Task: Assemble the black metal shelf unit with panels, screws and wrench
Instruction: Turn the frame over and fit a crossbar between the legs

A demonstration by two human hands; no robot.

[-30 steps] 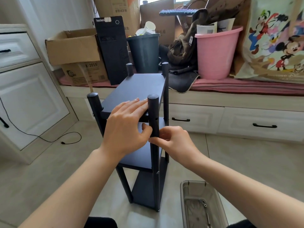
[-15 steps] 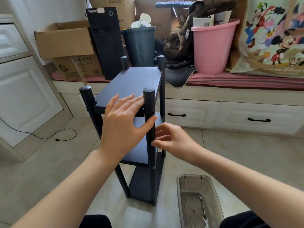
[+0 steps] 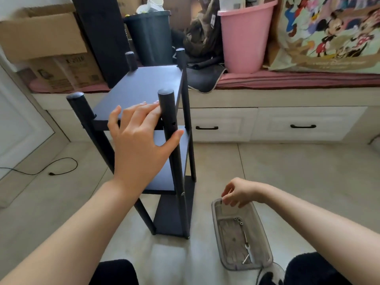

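The black three-tier metal shelf unit with round posts (image 3: 144,87) stands upright on the pale tiled floor (image 3: 298,171), in front of a white window seat with drawers (image 3: 267,124); its lower left post is partly hidden behind the left forearm. The left hand (image 3: 139,140) rests spread on the front edge of the top panel, fingers straight, thumb reaching across the near right post; its grip is released. To the right of the shelf's base sits a translucent grey plastic tray (image 3: 265,239) on the floor, its near end cut off by a dark knee. The right hand (image 3: 238,192) hangs over the tray's far rim, fingers curled downward; whether they pinch anything is hard to tell. Inside the tray lie a small silver wrench (image 3: 247,246) and a few small metal screws (image 3: 238,220).
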